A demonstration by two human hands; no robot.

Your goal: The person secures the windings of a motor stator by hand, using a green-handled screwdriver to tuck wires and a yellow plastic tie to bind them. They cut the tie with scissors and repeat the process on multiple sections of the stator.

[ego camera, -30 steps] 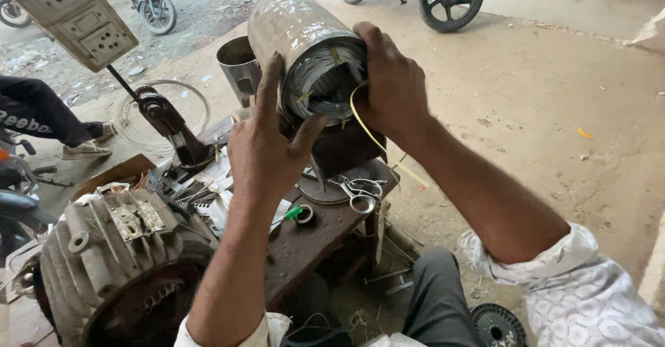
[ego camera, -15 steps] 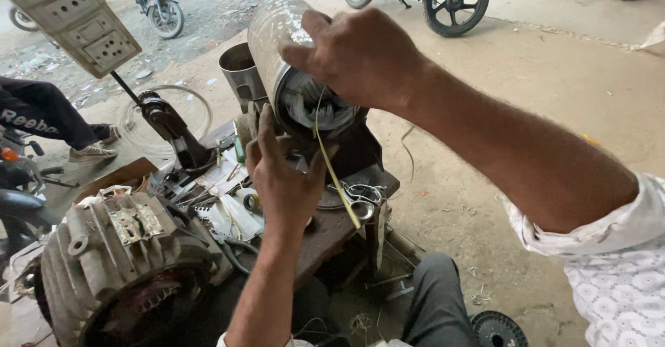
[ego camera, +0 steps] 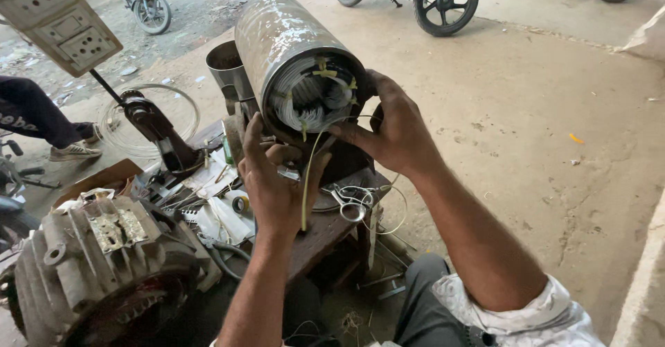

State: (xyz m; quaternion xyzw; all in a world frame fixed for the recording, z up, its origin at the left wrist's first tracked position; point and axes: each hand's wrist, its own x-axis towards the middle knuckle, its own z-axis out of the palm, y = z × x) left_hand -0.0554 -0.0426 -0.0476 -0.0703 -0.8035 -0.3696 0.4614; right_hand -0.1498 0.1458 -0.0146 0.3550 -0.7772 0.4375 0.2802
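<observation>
The cylindrical motor stator (ego camera: 291, 63) is grasped at its open, wound end by both hands' grip, left hand (ego camera: 273, 181) below, right hand (ego camera: 391, 129) beside; its long axis is pointed away, slightly upward.

Soft daylight, brighter toward the street; glare streaks the metal cylinder (ego camera: 277, 35); edges bend slightly, focus sharp.

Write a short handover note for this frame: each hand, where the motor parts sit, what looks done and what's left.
Left hand: under the open end of the metal stator cylinder, fingers curled at its lower rim.
Right hand: gripping the rim's right side.
Cylinder lies tilted on the small wooden bench; scissors beside it.
Done: white windings seated, several yellow ties on.
Left: a yellow sleeve strand hangs loose from the coils.
</observation>
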